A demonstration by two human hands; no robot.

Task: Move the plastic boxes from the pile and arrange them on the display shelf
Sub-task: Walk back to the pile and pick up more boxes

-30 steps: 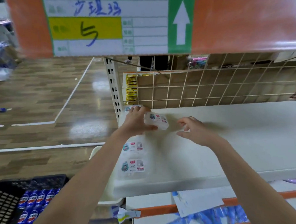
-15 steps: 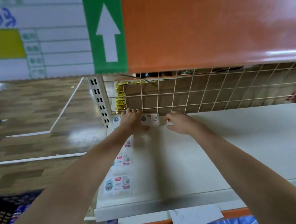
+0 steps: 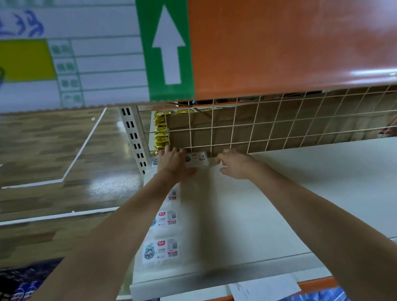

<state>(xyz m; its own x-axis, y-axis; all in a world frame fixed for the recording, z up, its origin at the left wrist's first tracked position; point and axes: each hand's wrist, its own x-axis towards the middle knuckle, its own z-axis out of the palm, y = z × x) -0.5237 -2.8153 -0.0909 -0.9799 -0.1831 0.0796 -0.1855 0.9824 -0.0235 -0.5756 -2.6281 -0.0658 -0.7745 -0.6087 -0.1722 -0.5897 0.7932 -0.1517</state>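
Left hand (image 3: 172, 161) at the back left corner of the display shelf (image 3: 282, 200), fingers curled onto the left end of a plastic box (image 3: 197, 159), grasping it flat against the wire grid (image 3: 274, 129). Right hand (image 3: 234, 165) just right of the box, apparently not touching, fingers loosely bent, holding nothing. Along the shelf's left edge, a row of labelled boxes (image 3: 162, 249), at least 3 visible, running from front to back under the left forearm.

At the shelf's (image 3: 305, 202) back, by the wire grid (image 3: 274, 131), the left hand (image 3: 172, 164) holds a box (image 3: 197, 159). The right hand (image 3: 234, 165) hovers just beside it, fingers curled. More boxes (image 3: 163, 236) line the left edge.
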